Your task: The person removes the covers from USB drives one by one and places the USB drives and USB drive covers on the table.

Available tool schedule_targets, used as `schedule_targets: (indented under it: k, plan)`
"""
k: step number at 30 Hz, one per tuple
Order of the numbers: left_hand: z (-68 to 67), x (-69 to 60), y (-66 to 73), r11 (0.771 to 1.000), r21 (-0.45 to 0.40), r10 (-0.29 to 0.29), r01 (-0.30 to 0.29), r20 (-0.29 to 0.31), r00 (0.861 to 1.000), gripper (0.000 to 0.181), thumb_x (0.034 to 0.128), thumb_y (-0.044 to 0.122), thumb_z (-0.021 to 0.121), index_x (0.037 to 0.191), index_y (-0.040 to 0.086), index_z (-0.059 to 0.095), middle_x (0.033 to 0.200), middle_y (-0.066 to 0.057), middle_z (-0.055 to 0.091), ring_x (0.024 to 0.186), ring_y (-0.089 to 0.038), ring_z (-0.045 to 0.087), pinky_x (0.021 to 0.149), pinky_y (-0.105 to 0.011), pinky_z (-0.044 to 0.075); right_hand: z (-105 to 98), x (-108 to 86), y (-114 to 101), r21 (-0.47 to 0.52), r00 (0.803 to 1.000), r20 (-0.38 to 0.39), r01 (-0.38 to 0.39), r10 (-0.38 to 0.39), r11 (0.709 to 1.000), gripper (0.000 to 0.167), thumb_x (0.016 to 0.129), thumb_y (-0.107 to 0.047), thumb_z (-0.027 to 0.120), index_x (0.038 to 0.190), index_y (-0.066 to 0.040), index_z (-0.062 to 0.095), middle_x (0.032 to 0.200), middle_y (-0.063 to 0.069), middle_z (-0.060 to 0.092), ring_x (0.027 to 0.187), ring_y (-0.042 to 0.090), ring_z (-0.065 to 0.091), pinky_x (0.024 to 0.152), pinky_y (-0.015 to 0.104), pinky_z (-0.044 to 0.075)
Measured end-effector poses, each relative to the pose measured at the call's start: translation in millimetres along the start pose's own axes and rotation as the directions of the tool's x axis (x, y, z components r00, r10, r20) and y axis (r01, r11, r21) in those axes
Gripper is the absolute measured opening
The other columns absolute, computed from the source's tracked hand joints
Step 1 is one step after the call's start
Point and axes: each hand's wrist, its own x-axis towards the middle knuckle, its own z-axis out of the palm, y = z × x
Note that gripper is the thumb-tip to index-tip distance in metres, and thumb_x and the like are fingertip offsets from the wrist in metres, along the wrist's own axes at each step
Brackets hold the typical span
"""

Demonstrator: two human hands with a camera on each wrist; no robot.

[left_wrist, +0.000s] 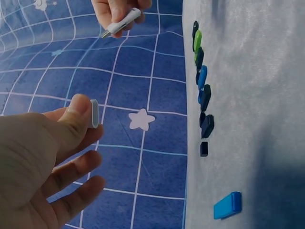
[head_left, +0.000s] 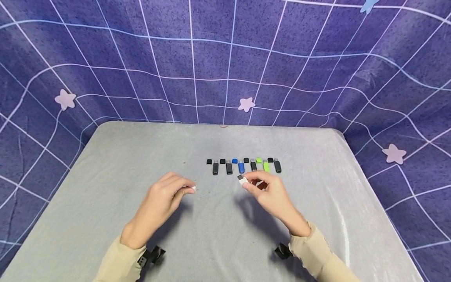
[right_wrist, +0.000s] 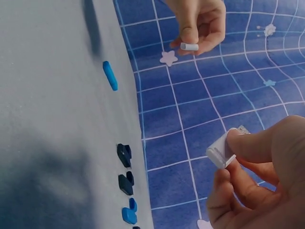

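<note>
My left hand point(head_left: 162, 203) pinches a small white cap point(left_wrist: 95, 113) between thumb and index finger, above the table; its other fingers are spread in the left wrist view. Across from it, my right hand point(head_left: 275, 196) pinches a white USB flash drive point(right_wrist: 220, 149) by its body. The drive's bare metal connector point(head_left: 240, 177) points up and left in the head view. Cap and drive are held well apart. Just beyond the right hand lie several uncapped flash drives in a row, among them a blue one point(head_left: 241, 167) and a green one point(head_left: 266, 167).
Separate caps, such as a black cap point(head_left: 209, 161), lie beside the row's drives. A bright blue block-shaped object point(left_wrist: 228, 205) sits on the grey table point(head_left: 141, 149), hidden in the head view. Purple grid-patterned cloth point(head_left: 211, 58) surrounds the table's back and sides.
</note>
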Motion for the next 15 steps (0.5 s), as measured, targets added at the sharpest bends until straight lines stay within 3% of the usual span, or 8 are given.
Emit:
schedule_targets:
  k: [8,15]
  plan:
    - [-2.3,8.6,-3.1,1.0,0.025,-0.005,0.006,-0.023,1.0,0.013,0.0843,0.007,0.083,0.097,0.008,0.079,0.087,0.001,0.077,0.084,-0.015,0.067,0.074,-0.025,0.054,0.7,8.6,-5.2,0.012,1.0,-0.006,-0.028,0.028,1.0,0.018,0.089,-0.008,0.08,0.107,-0.006,0.076,0.092,0.007,0.077,0.077,0.015,0.068,0.071,0.027,0.057]
    - [1.0,22.4,-5.0,0.996,0.013,-0.086,0.086,-0.03,0.996,0.015,0.0868,0.017,0.083,0.1,0.013,0.078,0.092,0.005,0.076,0.087,-0.015,0.068,0.073,-0.025,0.05,4.1,23.6,-5.9,0.039,0.998,-0.001,-0.064,0.064,0.997,0.017,0.087,-0.007,0.082,0.103,-0.007,0.076,0.092,0.007,0.078,0.079,0.019,0.071,0.072,0.026,0.058]
